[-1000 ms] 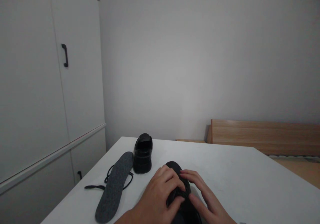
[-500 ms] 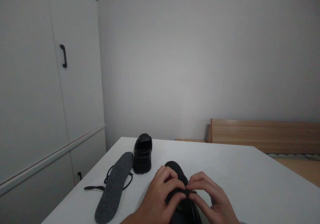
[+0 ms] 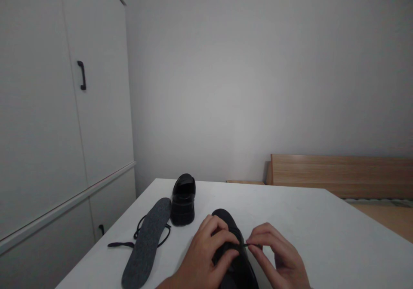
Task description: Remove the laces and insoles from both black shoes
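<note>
Near shoe: black low shoe of smooth material (image 3: pixel 234 254), on the white tabletop (image 3: pixel 322 233) at the bottom centre of the view, toe pointing away from the person; its rear part runs out of frame.
Lace: thin black shoelace (image 3: pixel 244 245) stretched as a short strand across the top of the near shoe, between the two hands.
Left hand: left hand (image 3: pixel 206 256) lies over the left side of the near shoe, fingers curled on its upper, thumb and forefinger pressed together at the lace.
Right hand: right hand (image 3: pixel 279 256) is just right of the shoe, thumb and forefinger pinching the lace end, the other fingers bent loosely; it is raised a little off the tabletop.
Second shoe: matching black shoe (image 3: pixel 183 199) stands further back and to the left, heel opening towards the camera, apart from the near shoe.
Insole: flat dark grey felt insole (image 3: pixel 146 242) lies lengthways left of the hands, its far end just beside the second shoe.
Loose lace: black lace (image 3: pixel 139 229) lies in loops partly under the insole, one end trailing left.
Surroundings: white cupboard with a black handle (image 3: pixel 82 75) on the left; light wooden bed frame (image 3: pixel 338 175) behind the tabletop on the right.
</note>
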A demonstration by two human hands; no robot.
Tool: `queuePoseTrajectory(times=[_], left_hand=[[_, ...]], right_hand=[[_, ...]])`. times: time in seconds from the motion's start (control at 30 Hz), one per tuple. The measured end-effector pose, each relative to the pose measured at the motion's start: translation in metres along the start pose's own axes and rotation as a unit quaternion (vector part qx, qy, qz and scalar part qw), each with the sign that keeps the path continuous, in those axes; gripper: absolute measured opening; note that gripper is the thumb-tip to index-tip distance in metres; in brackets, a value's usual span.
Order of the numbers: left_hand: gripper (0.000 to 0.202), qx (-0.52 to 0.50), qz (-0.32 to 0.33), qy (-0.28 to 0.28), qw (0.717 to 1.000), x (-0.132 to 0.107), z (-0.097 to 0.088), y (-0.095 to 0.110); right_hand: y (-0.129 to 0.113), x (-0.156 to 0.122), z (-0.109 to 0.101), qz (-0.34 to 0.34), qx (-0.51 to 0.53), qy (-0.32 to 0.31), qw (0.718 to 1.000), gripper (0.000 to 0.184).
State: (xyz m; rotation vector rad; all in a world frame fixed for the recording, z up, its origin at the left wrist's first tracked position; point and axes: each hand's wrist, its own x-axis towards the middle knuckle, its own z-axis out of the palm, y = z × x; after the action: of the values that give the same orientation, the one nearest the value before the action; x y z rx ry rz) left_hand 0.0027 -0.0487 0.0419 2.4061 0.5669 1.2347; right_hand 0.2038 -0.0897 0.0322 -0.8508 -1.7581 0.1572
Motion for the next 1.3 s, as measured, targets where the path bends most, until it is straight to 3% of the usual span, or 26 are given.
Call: queuePoseTrajectory(times=[0.47, 1.3], left_hand=[[0.012, -0.005, -0.002, -0.001, 1.0, 0.0, 0.0, -0.001], [0.01, 0.007, 0.004, -0.025, 1.0, 0.0, -0.001, -0.003]], right_hand=[[0.001, -0.006, -0.002, 0.006, 0.02, 0.025, 0.999, 0.011], [0.011, -0.015, 0.008, 0.058, 0.122, 0.017, 0.991, 0.02]])
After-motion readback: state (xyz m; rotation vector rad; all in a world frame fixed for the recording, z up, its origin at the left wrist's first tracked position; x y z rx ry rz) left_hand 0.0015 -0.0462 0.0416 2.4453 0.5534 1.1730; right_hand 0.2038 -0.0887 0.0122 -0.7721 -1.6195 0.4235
